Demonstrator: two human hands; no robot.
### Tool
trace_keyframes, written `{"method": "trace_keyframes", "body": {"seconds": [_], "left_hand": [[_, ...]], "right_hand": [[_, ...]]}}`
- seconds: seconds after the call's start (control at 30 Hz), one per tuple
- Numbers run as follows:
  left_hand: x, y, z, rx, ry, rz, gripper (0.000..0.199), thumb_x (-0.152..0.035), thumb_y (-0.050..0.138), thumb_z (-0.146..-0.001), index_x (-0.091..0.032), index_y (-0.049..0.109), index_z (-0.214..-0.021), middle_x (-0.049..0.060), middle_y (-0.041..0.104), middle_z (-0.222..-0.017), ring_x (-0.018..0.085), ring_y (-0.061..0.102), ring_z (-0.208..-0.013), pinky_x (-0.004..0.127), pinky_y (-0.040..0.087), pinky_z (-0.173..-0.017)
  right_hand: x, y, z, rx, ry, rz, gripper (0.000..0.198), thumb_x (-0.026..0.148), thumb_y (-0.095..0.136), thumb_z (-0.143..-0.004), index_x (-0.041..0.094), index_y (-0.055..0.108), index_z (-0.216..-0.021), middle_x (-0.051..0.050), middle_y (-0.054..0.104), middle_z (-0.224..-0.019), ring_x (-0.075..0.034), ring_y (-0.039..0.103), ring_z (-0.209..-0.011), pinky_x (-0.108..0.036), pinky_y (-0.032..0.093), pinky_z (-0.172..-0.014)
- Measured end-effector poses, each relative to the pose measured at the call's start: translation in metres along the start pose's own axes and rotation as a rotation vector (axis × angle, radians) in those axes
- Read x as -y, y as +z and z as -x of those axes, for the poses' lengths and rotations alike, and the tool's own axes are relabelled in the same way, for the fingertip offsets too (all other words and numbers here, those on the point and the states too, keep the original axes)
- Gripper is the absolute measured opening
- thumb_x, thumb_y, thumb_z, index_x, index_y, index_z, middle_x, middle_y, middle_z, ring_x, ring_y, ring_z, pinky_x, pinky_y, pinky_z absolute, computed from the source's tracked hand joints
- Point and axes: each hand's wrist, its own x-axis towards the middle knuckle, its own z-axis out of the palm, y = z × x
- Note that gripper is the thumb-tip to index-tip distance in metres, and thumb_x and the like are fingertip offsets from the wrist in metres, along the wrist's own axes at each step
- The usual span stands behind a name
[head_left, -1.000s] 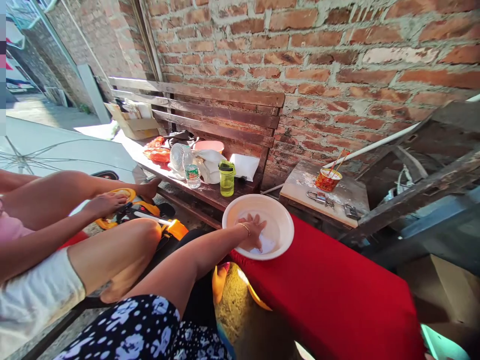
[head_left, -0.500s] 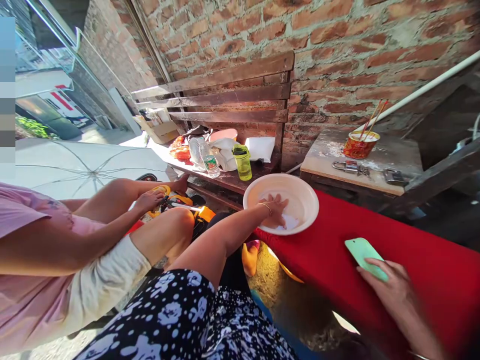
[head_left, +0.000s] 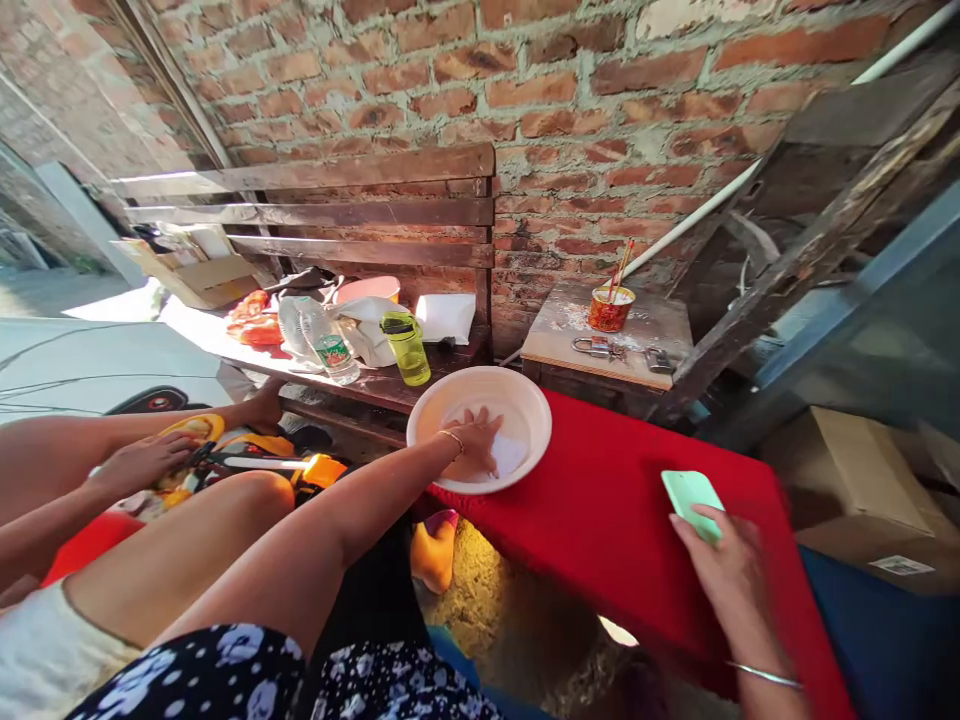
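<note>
- The left hand (head_left: 477, 443) reached into the white basin (head_left: 527, 415), fingers spread and the grip open; whether it pressed on the bottom could not be told.
- The basin sat at the far left end of the red tabletop (head_left: 615, 470).
- The right hand (head_left: 712, 528) had its grip closed around the near end of a mint-green phone (head_left: 691, 492), well apart from the basin — lifted or resting, it was unclear.
- The step in hand looked like 2 actions at once: 1 hand dipped, 1 handling the phone.
- The next move, by judgement, called for a secure hold on the phone, clear of the basin — and a steady left hand.
</note>
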Motion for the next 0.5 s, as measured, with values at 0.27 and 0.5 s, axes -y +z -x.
{"method": "trace_keyframes", "body": {"seconds": [0.27,0.5], "left_hand": [[0.002,0.003,0.000,-0.045,-0.019,-0.069,0.140,-0.064,0.084,-0.058,-0.033,0.000,-0.165,0.017,-0.006,-0.172,0.057,0.005,-0.152,0.076,0.030,-0.109],[0.005,0.009,-0.004,-0.076,-0.031,-0.067,0.130,-0.054,0.082,-0.062,-0.038,0.003,-0.164,0.013,-0.001,-0.173,0.055,0.008,-0.153,0.074,0.031,-0.109]], "right_hand": [[0.076,0.054,0.002,0.078,-0.326,0.121,0.029,0.033,0.057,-0.090,0.026,0.074,-0.112,-0.011,0.063,-0.113,-0.025,0.060,-0.096,-0.038,0.049,-0.088],[-0.057,-0.029,-0.012,-0.079,0.248,0.368,0.053,0.054,0.047,-0.092,0.017,0.075,-0.117,-0.017,0.064,-0.088,-0.035,0.060,-0.088,-0.046,0.050,-0.077]]}}
